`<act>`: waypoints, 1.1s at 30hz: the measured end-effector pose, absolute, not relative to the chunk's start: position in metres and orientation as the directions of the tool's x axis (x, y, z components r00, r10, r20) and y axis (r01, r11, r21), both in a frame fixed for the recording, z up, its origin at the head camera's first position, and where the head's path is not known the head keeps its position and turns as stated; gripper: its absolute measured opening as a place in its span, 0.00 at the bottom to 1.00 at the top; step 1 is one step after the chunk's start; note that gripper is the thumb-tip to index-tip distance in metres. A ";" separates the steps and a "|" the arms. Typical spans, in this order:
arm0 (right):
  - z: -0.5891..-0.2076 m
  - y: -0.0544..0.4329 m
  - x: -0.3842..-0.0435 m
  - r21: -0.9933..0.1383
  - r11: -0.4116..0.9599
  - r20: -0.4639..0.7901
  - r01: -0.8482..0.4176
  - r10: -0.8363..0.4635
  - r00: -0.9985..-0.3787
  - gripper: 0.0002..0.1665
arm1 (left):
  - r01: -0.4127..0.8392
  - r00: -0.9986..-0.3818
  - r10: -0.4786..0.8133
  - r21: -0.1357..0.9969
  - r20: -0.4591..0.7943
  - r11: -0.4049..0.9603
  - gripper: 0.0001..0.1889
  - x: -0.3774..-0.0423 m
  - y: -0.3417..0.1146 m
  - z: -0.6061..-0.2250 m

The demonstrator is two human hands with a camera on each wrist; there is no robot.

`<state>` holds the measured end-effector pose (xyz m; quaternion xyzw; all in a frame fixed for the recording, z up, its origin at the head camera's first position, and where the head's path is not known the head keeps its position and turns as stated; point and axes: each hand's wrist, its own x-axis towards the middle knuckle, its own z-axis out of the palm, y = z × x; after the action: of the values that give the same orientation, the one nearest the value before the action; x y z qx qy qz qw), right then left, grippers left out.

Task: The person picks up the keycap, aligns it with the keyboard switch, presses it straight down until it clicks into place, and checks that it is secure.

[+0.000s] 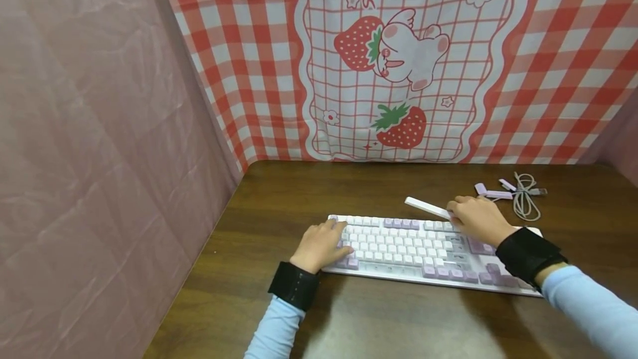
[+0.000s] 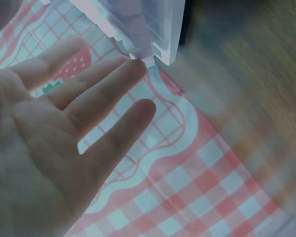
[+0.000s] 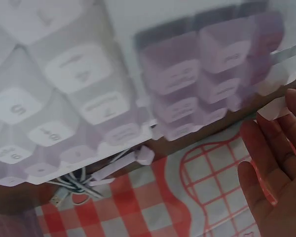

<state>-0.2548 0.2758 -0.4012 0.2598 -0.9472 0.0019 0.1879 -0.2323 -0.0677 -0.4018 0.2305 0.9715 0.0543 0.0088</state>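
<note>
A white and lavender keyboard (image 1: 389,245) lies on the wooden table, with bare grey switch spots in its front row and toward the right. Beside its left end rests my left hand (image 1: 319,245), fingers extended and fingertips at the keyboard's edge; in the left wrist view the left hand (image 2: 64,113) has straight, spread fingers. My right hand (image 1: 480,219), above the keyboard's back right, pinches one end of a long white space bar keycap (image 1: 426,207), which points left past the back edge. The right wrist view shows only a small part of this keycap (image 3: 274,108) at the fingertips.
Behind the right hand lie a coiled grey USB cable (image 1: 525,198) and several lavender pieces (image 1: 498,194). A red checked strawberry cloth (image 1: 394,71) hangs behind the table (image 1: 299,187). Pink fabric (image 1: 99,154) hangs at the left.
</note>
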 end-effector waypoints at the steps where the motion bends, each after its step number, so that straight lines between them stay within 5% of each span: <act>1: -0.401 0.273 -0.254 0.100 0.861 0.359 -0.498 -0.498 -0.789 0.06 | 0.451 -0.892 0.451 0.094 0.023 0.888 0.31 -0.232 -0.067 -0.402; 13: -0.394 0.239 -0.233 0.130 0.810 0.404 -0.572 -0.570 -0.715 0.07 | 0.537 -0.819 0.527 -0.018 0.229 0.843 0.31 -0.226 -0.050 -0.402; 33: -0.399 0.201 -0.198 0.146 0.749 0.463 -0.646 -0.629 -0.625 0.09 | 0.633 -0.717 0.633 -0.108 0.291 0.767 0.24 -0.214 -0.033 -0.399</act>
<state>-0.1984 0.2015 -0.3985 0.3539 -0.9011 0.0173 0.2499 -0.2141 -0.0332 -0.3995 0.3417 0.9266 -0.0001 -0.1570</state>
